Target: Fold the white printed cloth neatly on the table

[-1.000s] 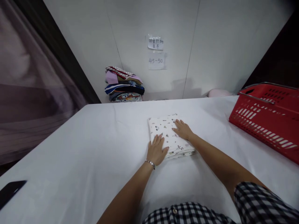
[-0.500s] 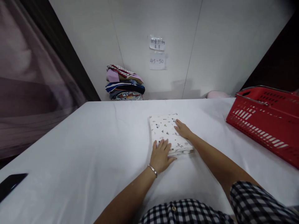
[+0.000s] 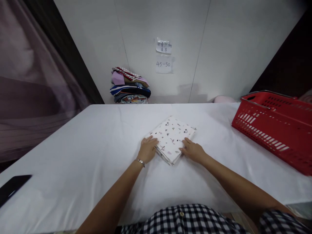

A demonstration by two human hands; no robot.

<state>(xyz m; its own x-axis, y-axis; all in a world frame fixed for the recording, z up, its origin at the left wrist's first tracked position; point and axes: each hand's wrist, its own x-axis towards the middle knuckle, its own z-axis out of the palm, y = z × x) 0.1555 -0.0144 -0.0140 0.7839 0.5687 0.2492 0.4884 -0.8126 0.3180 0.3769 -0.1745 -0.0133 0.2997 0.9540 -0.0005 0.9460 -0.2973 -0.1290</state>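
A folded white cloth [image 3: 173, 135] with small printed motifs lies turned cornerwise on the white-covered table, one corner pointing towards me. My left hand [image 3: 147, 150], with a bracelet at the wrist, grips its left corner, the fingers bent over the top and the thumb out of sight. On the right edge, near the front, my right hand [image 3: 193, 151] holds the cloth with its fingertips at the border. Several layers show along the front left edge.
A red plastic basket [image 3: 265, 130] with a metal handle stands on the right. Folded fabrics [image 3: 130, 86] are stacked beyond the far table edge, against the wall. A black flat object [image 3: 14, 187] lies at the left edge. Paper signs [image 3: 164, 55] hang on the wall.
The cloth has turned from nearly square-on to cornerwise. My left hand has shifted left to its left corner, and my right hand has come nearer to me along the right edge.
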